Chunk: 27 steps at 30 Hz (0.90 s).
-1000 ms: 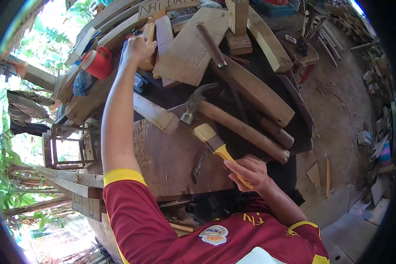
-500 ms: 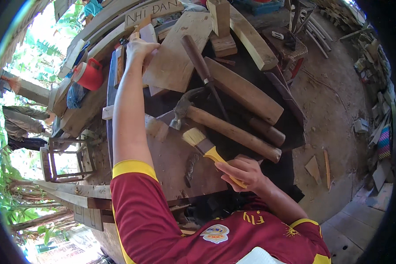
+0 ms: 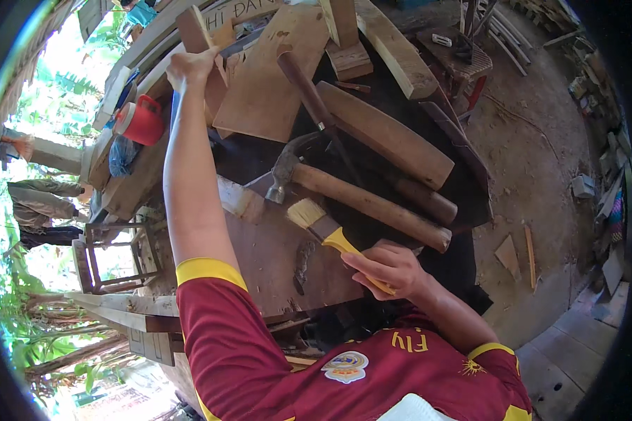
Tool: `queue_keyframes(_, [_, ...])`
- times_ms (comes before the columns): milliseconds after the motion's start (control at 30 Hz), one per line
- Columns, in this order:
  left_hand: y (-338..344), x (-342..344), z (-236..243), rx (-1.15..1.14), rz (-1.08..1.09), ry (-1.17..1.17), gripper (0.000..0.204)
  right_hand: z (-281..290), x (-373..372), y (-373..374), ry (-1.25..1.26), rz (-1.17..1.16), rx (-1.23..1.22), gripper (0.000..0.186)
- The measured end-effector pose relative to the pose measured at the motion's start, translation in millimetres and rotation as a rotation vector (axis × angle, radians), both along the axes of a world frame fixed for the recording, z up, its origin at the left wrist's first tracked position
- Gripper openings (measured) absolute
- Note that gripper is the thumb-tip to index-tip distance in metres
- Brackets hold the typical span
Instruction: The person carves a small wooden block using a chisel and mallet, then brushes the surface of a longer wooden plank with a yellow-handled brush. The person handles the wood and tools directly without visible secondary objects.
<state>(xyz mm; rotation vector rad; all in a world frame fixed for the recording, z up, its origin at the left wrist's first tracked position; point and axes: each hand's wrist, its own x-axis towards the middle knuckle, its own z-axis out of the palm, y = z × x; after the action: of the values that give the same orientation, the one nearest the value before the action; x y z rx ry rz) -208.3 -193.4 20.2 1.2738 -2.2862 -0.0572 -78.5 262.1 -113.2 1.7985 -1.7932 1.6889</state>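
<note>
My right hand (image 3: 390,270) is closed round the yellow handle of a paintbrush (image 3: 324,231), its pale bristles pointing up and left. At the far left of the bench my left hand (image 3: 192,70) is closed on a brown wooden block (image 3: 193,29), which stands up beyond the fingers; how the fingers wrap it is partly hidden. A wide plank (image 3: 277,77) lies just right of that hand. Between my hands are a claw hammer (image 3: 372,203) with a wooden handle and a wooden-handled chisel-like tool (image 3: 309,95). A small wood block (image 3: 240,200) lies beside the hammer head.
A thick wooden beam (image 3: 386,133) lies behind the hammer. Farther back stand an upright post (image 3: 340,24) and a long timber (image 3: 397,52). Left of the bench are a red jug (image 3: 140,121) and a small wooden frame (image 3: 123,256). A stool (image 3: 463,63) stands at the back right.
My left hand has moved left, and the brown wooden block now rises in its grip. The brush stays in my right hand, nearly still. The view has shifted slightly.
</note>
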Motion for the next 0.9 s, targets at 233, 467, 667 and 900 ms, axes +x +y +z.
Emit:
queue_keyframes(233, [19, 9, 22, -0.091, 0.075, 0.032, 0.064, -1, 0, 0, 0.011, -0.021, -0.027, 0.055])
queue_keyframes(467, [6, 31, 45, -0.18, -0.02, -0.048, 0.066, -1, -2, -1, 0.009, -0.029, -0.054, 0.056])
queue_keyframes(667, [46, 90, 106, 0.09, -0.272, 0.294, 0.048, -1, -3, 1, -0.026, 0.009, -0.057, 0.052])
queue_keyframes(900, [201, 205, 132, 0.791, -0.617, 0.846, 0.053, -3, -4, 5, -0.046, 0.041, -0.069, 0.051])
